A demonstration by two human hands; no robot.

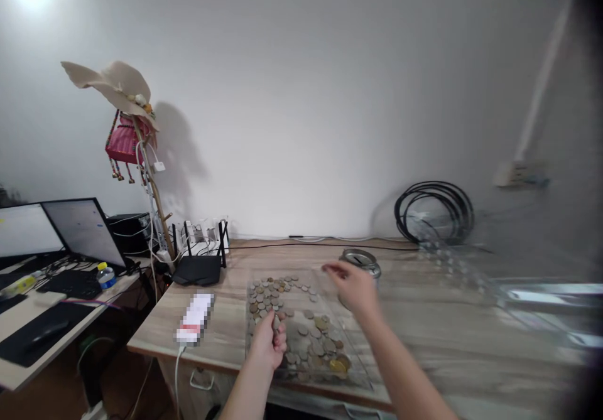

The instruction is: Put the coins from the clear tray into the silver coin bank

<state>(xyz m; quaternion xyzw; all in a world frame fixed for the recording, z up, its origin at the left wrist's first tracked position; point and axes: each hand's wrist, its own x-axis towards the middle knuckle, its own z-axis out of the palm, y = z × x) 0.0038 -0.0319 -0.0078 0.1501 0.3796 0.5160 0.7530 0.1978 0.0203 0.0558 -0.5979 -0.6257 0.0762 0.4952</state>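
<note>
A clear plastic tray (351, 370) lies on the wooden table (424, 332), holding several scattered coins (325, 338). My left hand (267, 343) rests at the tray's near left edge, fingers curled around what looks like a coin. My right hand (351, 287) reaches over the tray's far right side, fingers pinched together, blurred by motion; what it holds I cannot make out. Just behind it stands a round metal tin (361, 259) with a slotted lid.
A pixelated phone (195, 317) on a cable lies left of the tray, a black router (198, 268) behind it. A coil of black cable (434, 211) leans on the wall. Clear plastic containers (471, 263) sit at right. A laptop (82, 230) is on the left desk.
</note>
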